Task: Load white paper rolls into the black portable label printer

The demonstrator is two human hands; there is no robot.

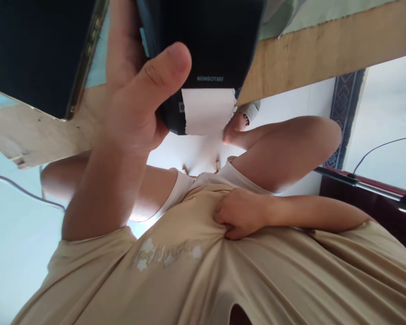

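Note:
My left hand (138,99) is wrapped round a black label printer (216,40) marked NIIMBOT, with the thumb lying across its front. A strip of white label paper (209,110) hangs from the printer's lower end, its side edges uneven. My right hand (240,212) is closed against my belly and grips the beige T-shirt (176,280), whose folds fan out from the fingers. Beside my left hand, at the upper left, is a dark-screened phone (34,49) with buttons along its edge. The printer's upper part runs out of view.
A wooden table edge (325,49) crosses the top, with a pale green cover (325,16) on it. Below are my bare legs (291,149) and a slippered foot (248,113). A dark red piece with a metal bar (375,187) stands at the right. Cables show at both sides.

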